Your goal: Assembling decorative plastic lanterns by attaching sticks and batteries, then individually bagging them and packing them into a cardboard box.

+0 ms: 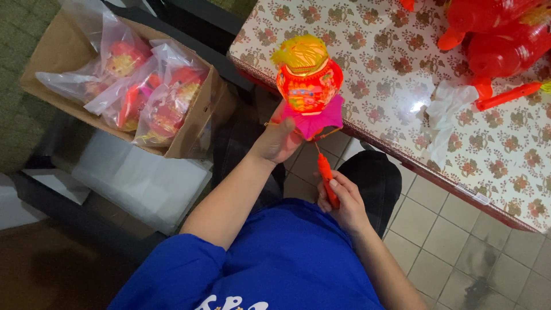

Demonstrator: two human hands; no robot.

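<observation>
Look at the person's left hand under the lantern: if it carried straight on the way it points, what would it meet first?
Probably the edge of the floral-cloth table. The left hand points up and right, holding the lantern; depth is unclear, so it might pass over the edge.

Operator wears a bright blue short-sleeve shirt [287,258], plain knit, loose fit. White lettering or graphic on the chest, cut off at the frame's bottom edge, unreadable. Sleeves end near the elbow, so both forearms are bare below the shirt. Dark black trousers [373,178] just above the shirt in frame, matte fabric, one knee clearly visible. Left hand [281,140] and right hand [344,201] are bare: no gloves, rings, watch or wristbands visible.
</observation>
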